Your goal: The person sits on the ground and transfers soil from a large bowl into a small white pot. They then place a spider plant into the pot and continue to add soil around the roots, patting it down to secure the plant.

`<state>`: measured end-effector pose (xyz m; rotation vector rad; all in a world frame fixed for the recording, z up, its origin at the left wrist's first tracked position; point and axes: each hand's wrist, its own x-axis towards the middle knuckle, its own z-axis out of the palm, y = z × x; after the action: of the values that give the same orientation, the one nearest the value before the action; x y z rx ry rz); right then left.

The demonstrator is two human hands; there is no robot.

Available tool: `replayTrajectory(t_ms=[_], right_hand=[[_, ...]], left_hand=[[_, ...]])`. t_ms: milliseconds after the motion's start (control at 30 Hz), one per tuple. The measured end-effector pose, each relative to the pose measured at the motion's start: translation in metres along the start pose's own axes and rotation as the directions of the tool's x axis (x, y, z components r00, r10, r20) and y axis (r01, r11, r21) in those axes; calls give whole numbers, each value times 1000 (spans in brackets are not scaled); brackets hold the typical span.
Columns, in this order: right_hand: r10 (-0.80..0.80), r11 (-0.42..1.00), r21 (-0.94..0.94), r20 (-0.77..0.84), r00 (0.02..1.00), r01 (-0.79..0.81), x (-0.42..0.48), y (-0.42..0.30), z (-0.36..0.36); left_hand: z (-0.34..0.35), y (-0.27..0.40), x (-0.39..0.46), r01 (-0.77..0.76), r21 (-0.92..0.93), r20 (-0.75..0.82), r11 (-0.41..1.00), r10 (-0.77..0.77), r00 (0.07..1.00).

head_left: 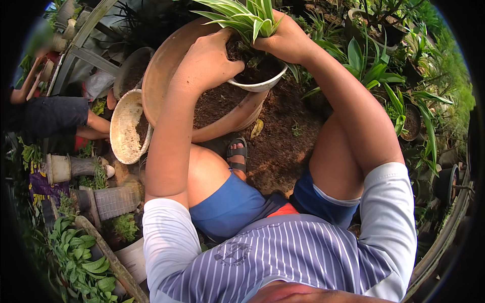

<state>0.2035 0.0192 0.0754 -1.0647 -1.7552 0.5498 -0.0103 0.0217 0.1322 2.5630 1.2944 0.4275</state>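
A spider plant (248, 21) with white-edged green leaves stands at the top of a white pot (261, 86) of dark soil. My right hand (284, 39) grips the plant around the base of its leaves. At the pot's left side, my left hand (206, 58) reaches over the rim, its thumb against the soil. Its other fingertips are hidden, so whether it grips anything is unclear. The small pot is over a large terracotta-coloured basin (163, 68), which holds more dark soil (216, 104) below my left wrist.
A cream-coloured bowl (123, 128) with some soil leans beside the basin. Another person's leg (96, 122) is at the left. Potted plants (379, 70) crowd the right side, and several planters (117, 200) stand lower left. My sandalled foot (237, 153) rests on bare earth (282, 144).
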Motion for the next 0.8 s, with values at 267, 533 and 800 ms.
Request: replayTrajectory(t_ms=[267, 533, 800], right_hand=[[-8, 1000, 14, -63, 998, 8, -3, 3, 8], [-30, 999, -43, -91, 995, 26, -5, 3, 7], [23, 999, -29, -128, 991, -27, -7, -1, 10]], left_hand=[[0, -13, -2, -93, 35, 5, 995, 93, 996], [15, -1, 1, -93, 12, -120, 996, 94, 988], [29, -1, 11, 0, -249, -128, 969, -33, 991]])
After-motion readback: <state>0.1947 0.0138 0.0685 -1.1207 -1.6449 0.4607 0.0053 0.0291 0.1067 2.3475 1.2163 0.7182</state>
